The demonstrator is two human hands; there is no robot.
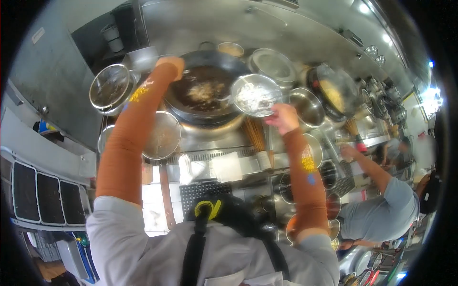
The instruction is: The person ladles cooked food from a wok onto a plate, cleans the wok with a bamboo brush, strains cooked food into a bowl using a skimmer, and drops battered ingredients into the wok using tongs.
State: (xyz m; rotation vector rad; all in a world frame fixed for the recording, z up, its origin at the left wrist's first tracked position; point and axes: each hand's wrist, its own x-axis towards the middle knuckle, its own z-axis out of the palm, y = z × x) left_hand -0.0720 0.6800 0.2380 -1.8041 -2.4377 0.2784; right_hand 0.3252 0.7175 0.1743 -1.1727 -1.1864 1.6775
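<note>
My right hand [285,119] grips the near rim of a metal bowl [270,80], tilted beside the wok's right edge. White, powder-coated pieces [254,97] lie inside that bowl. A large dark wok [214,57] holds dark oil, in which a pale clump of food [204,91] sits amid bubbles. Over the wok's left rim is my left hand [171,66], its fingers curled. Whatever it may hold is hidden. A metal utensil end, partly concealed by the bowl, shows at the wok's right side.
Left of the wok sits a round strainer [110,86]; another strainer [162,136] lies nearer. A bamboo brush [255,138], a steel pot [307,106] and a second wok [329,90] with yellow food are rightward. A co-worker [381,209] stands at the right.
</note>
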